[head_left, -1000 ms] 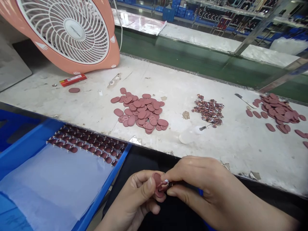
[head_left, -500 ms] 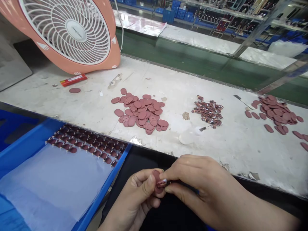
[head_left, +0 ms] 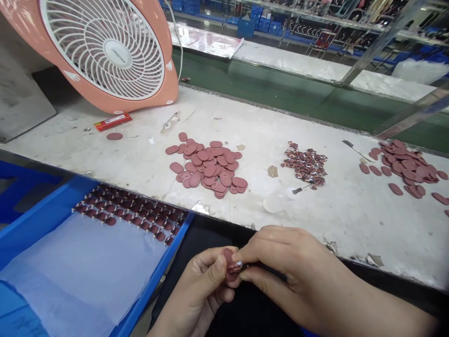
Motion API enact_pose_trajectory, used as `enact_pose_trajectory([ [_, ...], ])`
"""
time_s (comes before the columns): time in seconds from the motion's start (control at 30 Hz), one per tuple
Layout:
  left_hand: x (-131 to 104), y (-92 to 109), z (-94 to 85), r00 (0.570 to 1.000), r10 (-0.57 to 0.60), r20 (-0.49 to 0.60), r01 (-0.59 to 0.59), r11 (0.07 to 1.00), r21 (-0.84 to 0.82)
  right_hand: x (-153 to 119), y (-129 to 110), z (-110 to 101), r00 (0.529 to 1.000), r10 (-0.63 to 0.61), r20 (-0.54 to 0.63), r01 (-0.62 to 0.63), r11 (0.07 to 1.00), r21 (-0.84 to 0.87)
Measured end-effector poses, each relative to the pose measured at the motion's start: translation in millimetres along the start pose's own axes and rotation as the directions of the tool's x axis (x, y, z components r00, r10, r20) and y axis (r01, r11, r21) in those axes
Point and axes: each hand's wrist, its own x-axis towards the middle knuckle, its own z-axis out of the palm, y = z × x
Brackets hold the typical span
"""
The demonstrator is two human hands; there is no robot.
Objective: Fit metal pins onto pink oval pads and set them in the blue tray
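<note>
Over my lap, just off the table's front edge, my left hand (head_left: 205, 283) pinches a dark-red oval disc (head_left: 228, 255) between thumb and fingers. My right hand (head_left: 293, 267) comes in from the right, its thumb and forefinger closed on a small brown-red part (head_left: 237, 267) with a white bit, pressed against the disc. Fingertips partly hide both pieces. Ahead on the table lies a heap of oval discs (head_left: 210, 166), some with small holes. To its right is a cluster of small brown-red parts (head_left: 305, 166).
Another disc pile (head_left: 407, 164) lies at the far right of the white table (head_left: 351, 215). At lower left, a blue tray (head_left: 42, 203) holds rows of dark-red pieces (head_left: 140, 213) and a white sheet (head_left: 84, 262). An orange fan (head_left: 117, 54) stands behind a red box (head_left: 112, 121).
The table scene has shifted slightly right and down in view. Both hands keep nearly the same grip and place. A small dark item now shows on the green strip beside the fan.
</note>
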Motion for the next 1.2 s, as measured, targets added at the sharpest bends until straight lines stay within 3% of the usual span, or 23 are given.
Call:
enact_pose_trajectory([
  [0.7, -1.2, 4.4, -1.7, 0.999, 0.040, 0.031, -0.041, 0.999, 0.001, 5.9, 0.5, 4.5, 1.000, -0.010, -0.006, 0.010, 1.000, -0.007],
  [0.8, -1.8, 5.7, -5.4, 0.999, 0.007, 0.039, -0.006, 1.000, -0.031, 4.6, -3.3, 2.7, 1.000, -0.009, -0.012, 0.009, 0.999, -0.034],
  [1.0, 0.3, 5.7, -20.9, 0.987, -0.145, 0.069, 0.157, 0.961, -0.228, -4.2, -2.2, -2.2, 0.971, -0.041, -0.236, 0.041, 0.999, -0.005],
  [1.2, 4.3, 8.3, -24.7, 0.964, -0.187, 0.190, 0.243, 0.907, -0.345, -1.6, 7.1, 6.8, 0.966, 0.032, -0.256, 0.005, 0.990, 0.144],
])
